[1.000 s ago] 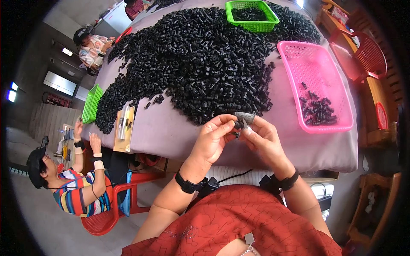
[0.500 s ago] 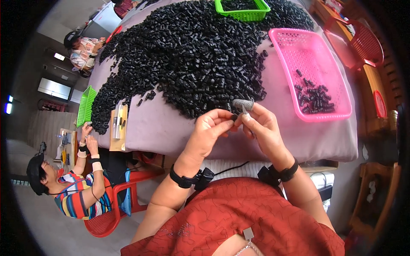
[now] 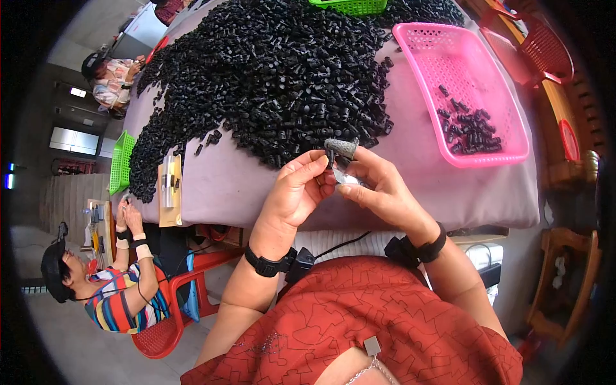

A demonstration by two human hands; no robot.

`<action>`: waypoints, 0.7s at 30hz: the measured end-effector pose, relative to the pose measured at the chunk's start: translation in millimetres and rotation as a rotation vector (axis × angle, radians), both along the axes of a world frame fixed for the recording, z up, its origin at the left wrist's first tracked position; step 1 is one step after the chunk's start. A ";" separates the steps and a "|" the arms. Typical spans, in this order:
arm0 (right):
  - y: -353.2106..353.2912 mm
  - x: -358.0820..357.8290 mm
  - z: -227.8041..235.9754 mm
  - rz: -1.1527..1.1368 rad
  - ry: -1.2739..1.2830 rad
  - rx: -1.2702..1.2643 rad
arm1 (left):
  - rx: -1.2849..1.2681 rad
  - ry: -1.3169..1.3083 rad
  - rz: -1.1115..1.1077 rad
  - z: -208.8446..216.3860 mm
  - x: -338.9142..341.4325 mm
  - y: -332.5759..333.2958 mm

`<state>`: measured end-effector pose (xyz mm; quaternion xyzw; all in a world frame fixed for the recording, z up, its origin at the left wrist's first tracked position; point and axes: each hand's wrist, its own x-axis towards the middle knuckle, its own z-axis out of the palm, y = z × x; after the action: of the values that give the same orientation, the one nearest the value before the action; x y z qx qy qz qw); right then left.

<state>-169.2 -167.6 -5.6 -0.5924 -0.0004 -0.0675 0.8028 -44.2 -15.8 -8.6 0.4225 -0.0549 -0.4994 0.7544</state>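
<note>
- The left hand (image 3: 296, 185) pinches a small black part (image 3: 331, 156), just nearer than the heap (image 3: 282, 83).
- The right hand (image 3: 380, 185), a grey cover (image 3: 343, 148) on one finger, grips a pale, blade-like tool (image 3: 347, 178) beside it.
- A modest batch (image 3: 473, 133) in the pink basket (image 3: 462, 70), right, looks finished; most pieces apparently remain heaped.

Right hand (image 3: 388, 189) turns, silver tool (image 3: 347, 178) shows broad side.
The right thumb now stands farther from the grey fingertip cover (image 3: 341, 149), and the tool no longer shows just a narrow face. A black piece (image 3: 331, 156), mostly hidden before, shows upright at the left hand's (image 3: 292, 192) fingertips. The nearby worker's hands (image 3: 128, 217), first apart, meet. The far green basket (image 3: 353, 6) slips partly out of view.
</note>
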 end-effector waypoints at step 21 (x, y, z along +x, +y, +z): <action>-0.1 -0.3 7.0 0.037 0.022 0.078 | 0.033 -0.010 0.007 1.5 -6.8 0.2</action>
<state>-169.5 -167.8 1.4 -0.5610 -0.0002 -0.0460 0.8265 -51.0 -15.5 -7.1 0.4377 -0.0487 -0.4956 0.7486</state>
